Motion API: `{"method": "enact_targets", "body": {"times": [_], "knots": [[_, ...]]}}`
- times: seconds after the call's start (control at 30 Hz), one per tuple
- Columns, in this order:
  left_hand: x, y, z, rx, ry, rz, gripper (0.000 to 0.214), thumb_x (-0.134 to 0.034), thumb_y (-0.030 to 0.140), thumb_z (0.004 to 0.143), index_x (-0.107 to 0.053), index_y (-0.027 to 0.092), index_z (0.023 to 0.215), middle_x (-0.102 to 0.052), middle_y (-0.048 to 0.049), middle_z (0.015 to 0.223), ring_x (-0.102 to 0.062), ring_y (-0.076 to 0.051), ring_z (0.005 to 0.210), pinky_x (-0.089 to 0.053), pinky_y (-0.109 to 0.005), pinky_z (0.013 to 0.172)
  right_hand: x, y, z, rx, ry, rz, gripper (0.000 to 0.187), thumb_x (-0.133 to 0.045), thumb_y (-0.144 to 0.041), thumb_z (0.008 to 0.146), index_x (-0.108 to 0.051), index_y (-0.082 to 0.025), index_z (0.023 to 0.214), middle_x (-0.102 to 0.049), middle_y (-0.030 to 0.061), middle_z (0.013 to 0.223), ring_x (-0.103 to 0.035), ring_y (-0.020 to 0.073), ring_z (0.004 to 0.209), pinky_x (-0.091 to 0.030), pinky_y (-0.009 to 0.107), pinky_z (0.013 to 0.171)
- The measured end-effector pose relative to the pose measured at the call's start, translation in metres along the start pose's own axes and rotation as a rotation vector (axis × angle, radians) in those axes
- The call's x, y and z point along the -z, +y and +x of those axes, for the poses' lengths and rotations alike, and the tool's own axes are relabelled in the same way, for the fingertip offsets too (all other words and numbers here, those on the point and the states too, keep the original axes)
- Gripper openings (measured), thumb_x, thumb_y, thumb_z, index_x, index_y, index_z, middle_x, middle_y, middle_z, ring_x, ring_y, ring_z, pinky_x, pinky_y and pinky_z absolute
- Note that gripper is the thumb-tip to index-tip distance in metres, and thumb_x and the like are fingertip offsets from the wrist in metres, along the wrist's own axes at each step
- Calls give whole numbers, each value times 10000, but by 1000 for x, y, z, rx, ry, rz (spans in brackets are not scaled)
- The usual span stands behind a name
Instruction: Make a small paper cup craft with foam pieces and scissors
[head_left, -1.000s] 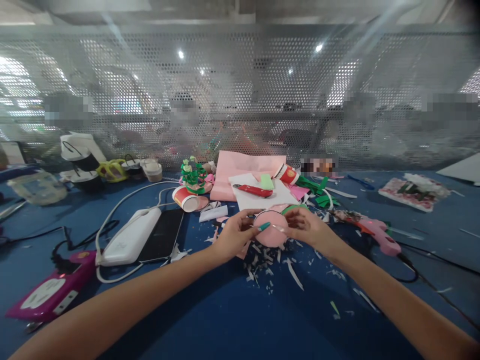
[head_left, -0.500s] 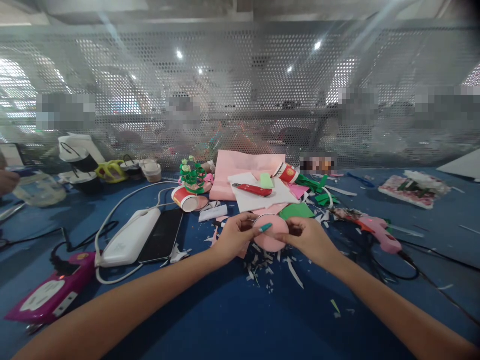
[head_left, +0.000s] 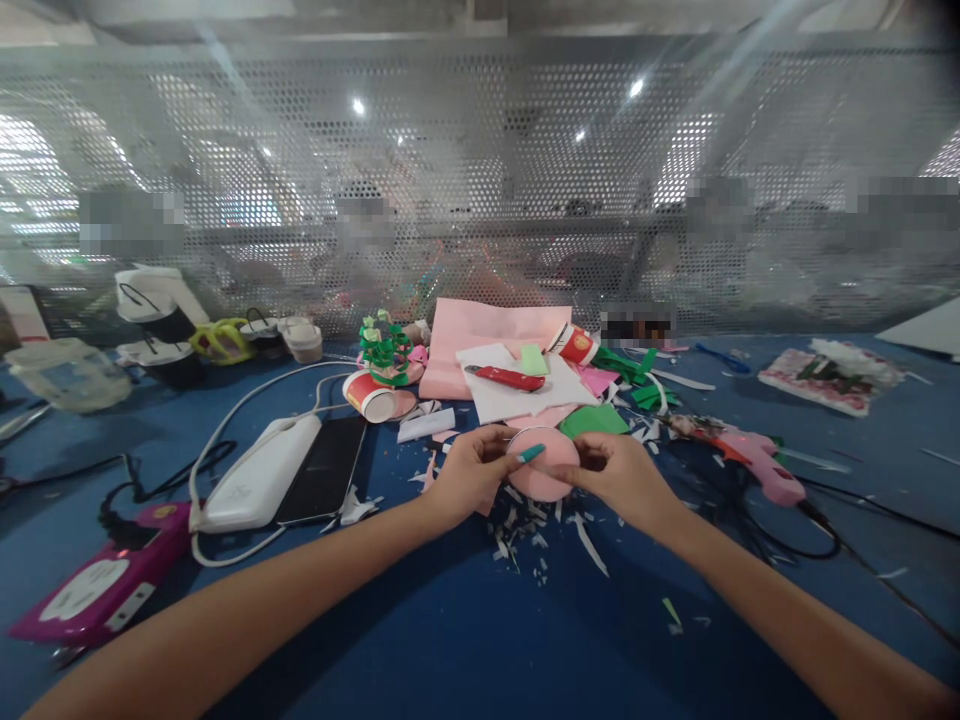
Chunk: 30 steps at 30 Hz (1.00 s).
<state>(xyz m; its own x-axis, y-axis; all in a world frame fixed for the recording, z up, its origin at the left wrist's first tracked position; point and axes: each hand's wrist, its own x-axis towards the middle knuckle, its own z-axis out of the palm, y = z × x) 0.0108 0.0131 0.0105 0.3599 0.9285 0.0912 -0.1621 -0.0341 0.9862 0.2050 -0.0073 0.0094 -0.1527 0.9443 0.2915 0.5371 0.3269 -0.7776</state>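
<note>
Left hand (head_left: 471,472): pinches pink disc (head_left: 541,478) (likely bendy).
Right hand (head_left: 621,478): pinches opposite side; match pressure.
Cutter (head_left: 511,379): toward desk's (head_left: 487,635) far edge.

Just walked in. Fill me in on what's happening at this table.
A person is holding a round pink piece with both bare hands, the left grip on its left side and the right grip on its right. Paper scraps litter the blue table just below it. Beyond, a red cutter lies on white paper, in nobody's hand, and a pink glue gun lies off to the right.
</note>
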Motion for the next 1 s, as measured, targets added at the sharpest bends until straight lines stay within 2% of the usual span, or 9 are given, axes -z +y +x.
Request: {"method": "enact_targets", "body": {"times": [0.17, 0.33, 0.67, 0.83, 1.0], "knots": [[2, -2, 1, 60, 36, 7, 449, -806, 435, 554, -683, 125, 855, -687, -38, 730, -576, -99, 575, -436, -207, 513, -1, 3, 2, -95, -64, 117, 335, -718, -478, 655, -579, -174, 624, -595, 3, 599, -550, 155, 568, -403, 247, 507], [3, -2, 1, 132, 53, -57, 479, -827, 435, 514, -673, 118, 838, -667, -16, 682, -587, -98, 561, -489, -229, 554, -4, 9, 6, -195, -167, 271, 344, -708, -500, 666, -636, -166, 708, -660, 45, 674, -615, 187, 620, -464, 271, 547], [8, -9, 5, 152, -11, -70, 555, -845, 322, 521, -605, 116, 977, -682, -24, 667, -622, -119, 553, -512, -246, 561, -5, 8, 4, -149, -55, 240, 364, -731, -501, 633, -595, -163, 646, -603, 12, 623, -535, 138, 550, -401, 250, 492], [8, -8, 4, 143, -8, -60, 562, -843, 290, 511, -594, 102, 978, -682, -17, 653, -604, -99, 531, -484, -217, 536, -7, 11, 4, -163, -50, 272, 357, -746, -483, 617, -609, -157, 669, -627, 26, 660, -552, 145, 572, -417, 257, 519], [7, -8, 4, 133, -5, -70, 557, -853, 274, 487, -611, 99, 957, -683, -21, 664, -604, -100, 548, -486, -226, 565, -8, 13, 4, -164, -28, 215, 352, -750, -472, 612, -609, -157, 679, -623, 29, 640, -555, 158, 565, -411, 265, 503]]}}
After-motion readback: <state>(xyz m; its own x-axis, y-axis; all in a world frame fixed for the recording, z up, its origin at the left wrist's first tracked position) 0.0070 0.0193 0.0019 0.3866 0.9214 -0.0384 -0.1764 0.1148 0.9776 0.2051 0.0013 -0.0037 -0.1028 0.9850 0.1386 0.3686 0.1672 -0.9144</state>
